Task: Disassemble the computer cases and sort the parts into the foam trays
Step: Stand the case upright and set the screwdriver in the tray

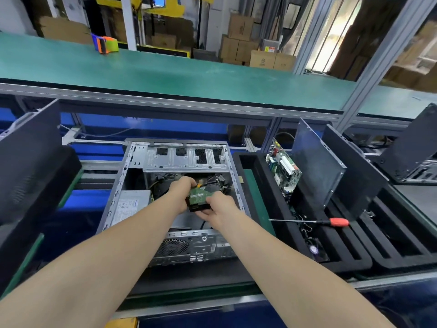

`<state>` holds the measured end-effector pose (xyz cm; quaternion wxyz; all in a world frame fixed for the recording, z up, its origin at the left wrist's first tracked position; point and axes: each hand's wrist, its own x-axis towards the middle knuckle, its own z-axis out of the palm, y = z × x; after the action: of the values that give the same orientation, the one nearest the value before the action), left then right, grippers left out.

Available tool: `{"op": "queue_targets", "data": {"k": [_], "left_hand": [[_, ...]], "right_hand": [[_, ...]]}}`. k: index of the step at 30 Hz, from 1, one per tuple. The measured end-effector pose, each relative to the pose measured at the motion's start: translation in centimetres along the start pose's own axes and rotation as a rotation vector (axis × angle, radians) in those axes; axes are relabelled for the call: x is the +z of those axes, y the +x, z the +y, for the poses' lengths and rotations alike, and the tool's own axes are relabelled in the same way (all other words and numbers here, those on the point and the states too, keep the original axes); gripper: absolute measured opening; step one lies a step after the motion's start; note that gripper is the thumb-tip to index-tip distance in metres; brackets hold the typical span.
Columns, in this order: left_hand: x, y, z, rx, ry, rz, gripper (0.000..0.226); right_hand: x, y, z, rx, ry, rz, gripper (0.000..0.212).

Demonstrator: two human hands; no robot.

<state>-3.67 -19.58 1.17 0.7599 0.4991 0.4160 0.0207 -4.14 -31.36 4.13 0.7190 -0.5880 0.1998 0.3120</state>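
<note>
Open computer case [184,157]: flat on table [201,291], centre.
Hard drive [198,199]: green board up, over case interior. Left hand [181,189] grips far end; right hand [218,208] grips near end.
Foam tray [280,205]: just right of case. Circuit board [283,171] upright in slot; red-handled screwdriver [331,221] across rims.

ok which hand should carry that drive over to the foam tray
Right, probably. The left hand and right hand both grip the black hard drive with a green circuit board, but the black foam tray lies right of the grey metal computer case, on the right hand's side.
</note>
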Motion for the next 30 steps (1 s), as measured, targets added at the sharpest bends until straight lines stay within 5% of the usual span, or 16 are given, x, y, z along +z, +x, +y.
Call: {"op": "queue_targets", "data": {"k": [5,12,18,25,30], "left_hand": [[-1.1,-1.0,-0.1,-0.098,-0.012,-0.061,0.031],[-2.2,-2.8,-0.8,-0.229,0.008,-0.139,0.023],[-0.1,-4.3,-1.0,-0.058,0.009,-0.029,0.02],[3.3,-5.1,0.8,0.152,0.121,-0.001,0.074],[7.0,-6.8,3.1,0.235,0.253,-0.22,0.047]], "right_hand": [[0.3,-1.5,-0.4,-0.007,-0.161,0.021,0.025],[0.3,-2.9,-1.8,-0.221,-0.362,0.135,0.032],[0.2,-3.4,-3.5,-0.558,-0.623,0.336,0.033],[-1.1,-3.2,-8.1,-0.725,-0.81,0.399,0.033],[-3.1,-3.5,-12.3,-0.823,-0.934,0.429,0.029]]}}
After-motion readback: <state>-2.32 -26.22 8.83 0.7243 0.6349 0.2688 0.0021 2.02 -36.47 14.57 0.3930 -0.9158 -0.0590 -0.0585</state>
